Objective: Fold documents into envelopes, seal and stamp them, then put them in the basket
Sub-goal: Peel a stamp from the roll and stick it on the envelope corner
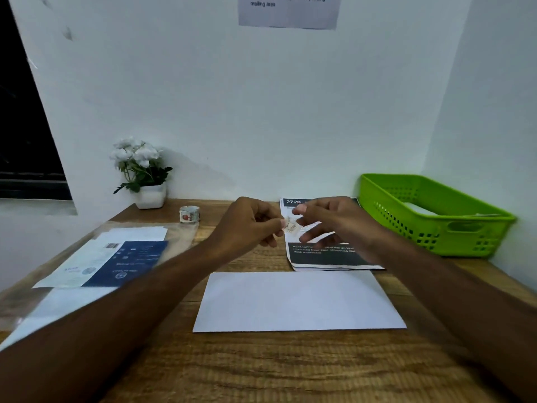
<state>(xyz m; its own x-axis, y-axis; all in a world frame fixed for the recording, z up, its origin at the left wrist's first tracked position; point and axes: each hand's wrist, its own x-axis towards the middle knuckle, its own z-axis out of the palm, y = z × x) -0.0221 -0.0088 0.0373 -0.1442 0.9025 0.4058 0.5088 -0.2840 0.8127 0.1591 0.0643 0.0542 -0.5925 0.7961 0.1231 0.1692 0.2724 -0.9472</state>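
A plain white envelope (299, 301) lies flat on the wooden desk (261, 367) in front of me. Above it, my left hand (247, 225) pinches a small stamp sticker (290, 226) between thumb and fingertips. My right hand (334, 222) hovers just right of the stamp with fingers spread, fingertips at its edge; whether it grips the stamp is unclear. A roll of stamp tape (189, 214) stands at the back of the desk. The green plastic basket (436, 234) sits at the right against the wall, with white paper inside.
A stack of printed documents (325, 257) with dark headers lies under my hands. A clear plastic pack of envelopes with a blue label (116, 257) lies at the left. A white potted flower (143, 175) stands at the back left. Walls close off the back and right.
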